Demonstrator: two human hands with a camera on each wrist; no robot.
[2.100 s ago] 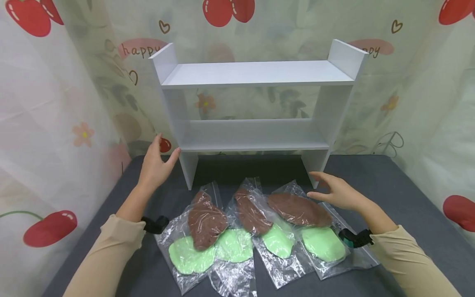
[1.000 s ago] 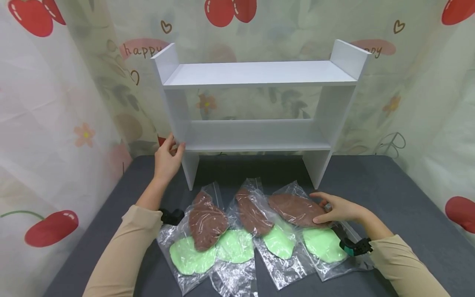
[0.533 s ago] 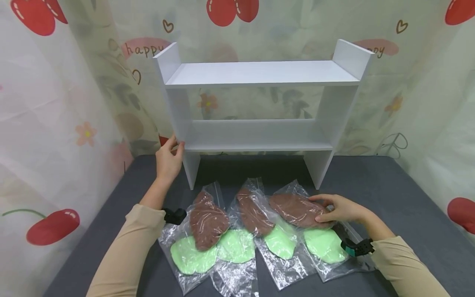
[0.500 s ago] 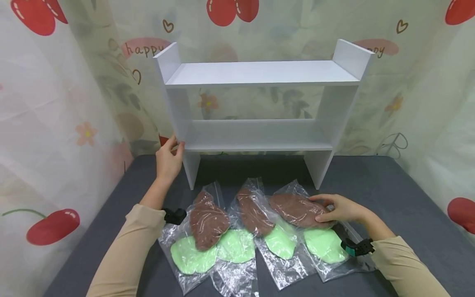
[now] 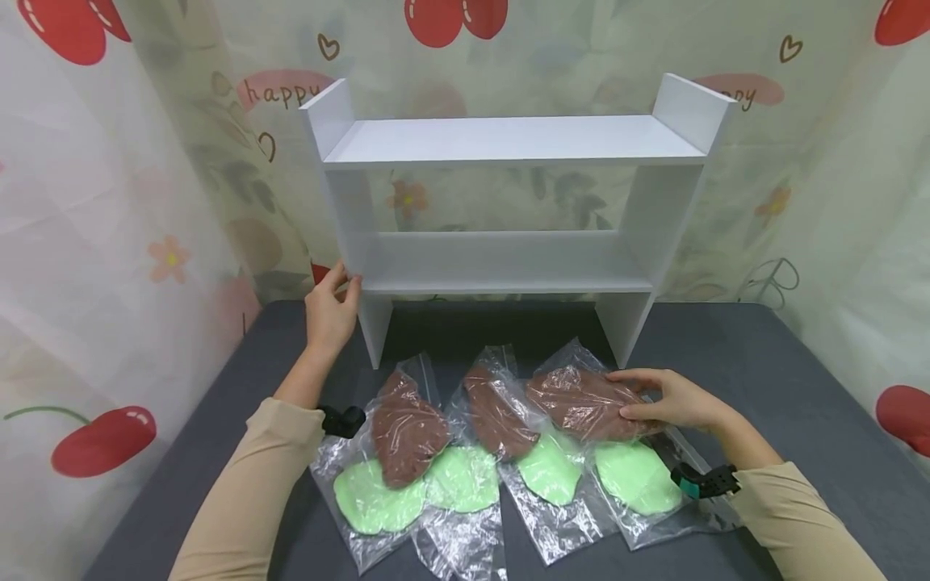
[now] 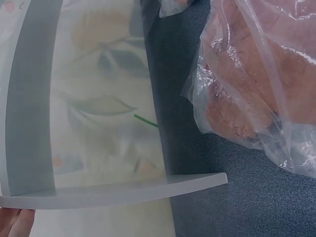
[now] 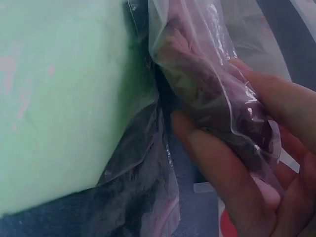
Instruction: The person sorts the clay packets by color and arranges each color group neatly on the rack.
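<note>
One bagged brown piece [image 5: 577,399] is pinched between thumb and fingers of the right hand [image 5: 676,399] and extends to that hand's left. Two other brown pieces [image 5: 500,413] lie farther left of it. A bagged green piece [image 5: 635,478] lies just on its near side, over the dark counter [image 5: 785,395]. The left hand [image 5: 329,316], fingers loosely bent, touches the side of a white shelf unit [image 5: 508,262] to its right.

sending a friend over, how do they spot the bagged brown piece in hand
Find the white shelf on the dark table, then look just in front of it. The target is the rightmost bagged brown piece; unlike the left brown piece and middle brown piece, the right hand grips it.
</note>
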